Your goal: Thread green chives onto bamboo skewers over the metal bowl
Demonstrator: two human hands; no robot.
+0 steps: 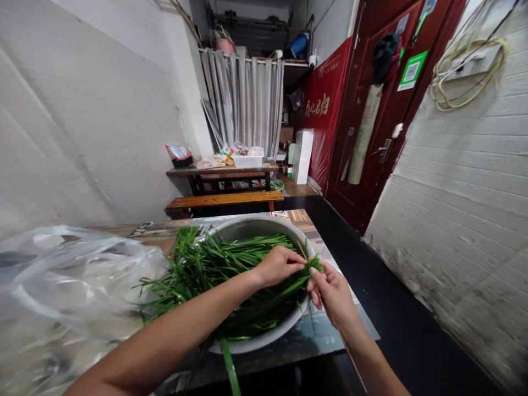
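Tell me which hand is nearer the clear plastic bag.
Left. The left hand is above the metal bowl, across the green leaves from the bag; the right hand is farther off, at the bowl's right rim.

Looks like dull grey metal on the basin (264,342), smooth along its edge. Shines fresh and smooth on the green leaves (235,261). Seems to be thin, translucent plastic in the bag (78,286), glossy and much wrinkled. Appears smooth, with printed wood grain and slight gloss, on the tabletop (330,333). Looks like varnished wood on the bench (226,199), like satiny grey cloth in the curtain (243,99). Reflects light from the glossy red banner (324,132). Looks rough, stained and painted on the brick wall (462,203).
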